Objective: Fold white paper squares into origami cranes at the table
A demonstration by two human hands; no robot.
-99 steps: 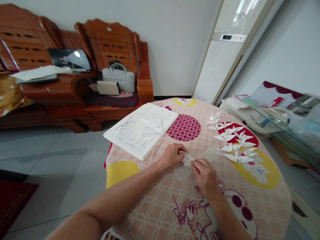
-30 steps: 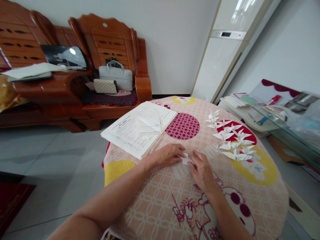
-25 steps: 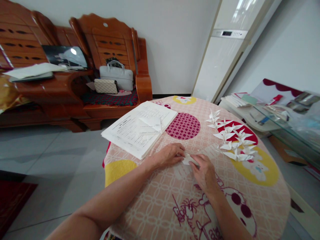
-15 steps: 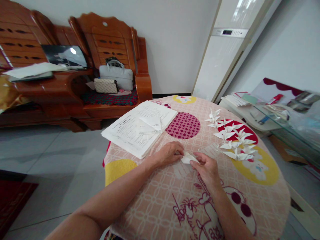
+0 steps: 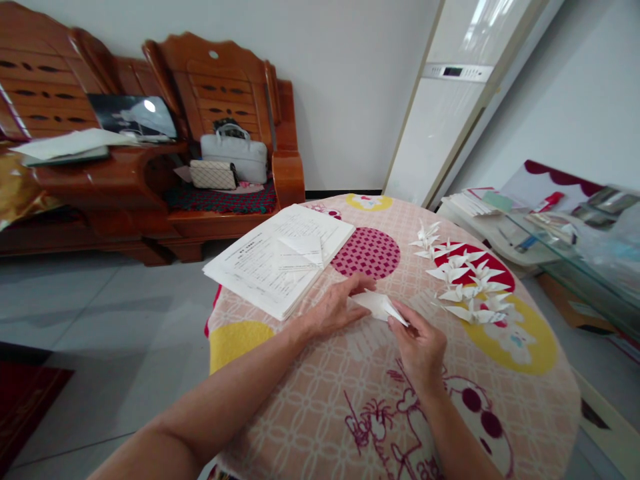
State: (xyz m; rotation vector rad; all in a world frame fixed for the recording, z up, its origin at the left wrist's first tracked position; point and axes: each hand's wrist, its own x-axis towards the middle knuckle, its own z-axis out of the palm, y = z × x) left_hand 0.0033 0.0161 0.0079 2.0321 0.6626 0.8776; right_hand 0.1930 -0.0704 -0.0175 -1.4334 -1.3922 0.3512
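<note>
A small folded piece of white paper is held between my two hands, just above the tablecloth. My left hand has its thumb and fingers around the paper's left end. At the paper's right, pointed end, my right hand pinches it between thumb and fingers. Several white paper cranes stand in a group to the right of my hands. Left of the hands lies a stack of printed sheets, with a few folded paper squares on top.
The round table has a patterned pink cloth. On the right stands a glass-topped side table with papers and a plastic bag. A wooden bench with bags is beyond, beside a tall white air conditioner.
Both hands have lifted and turned the folded paper, which now shows more of its face. My left hand's fingers have spread wider around it, and the right hand has shifted slightly right.
</note>
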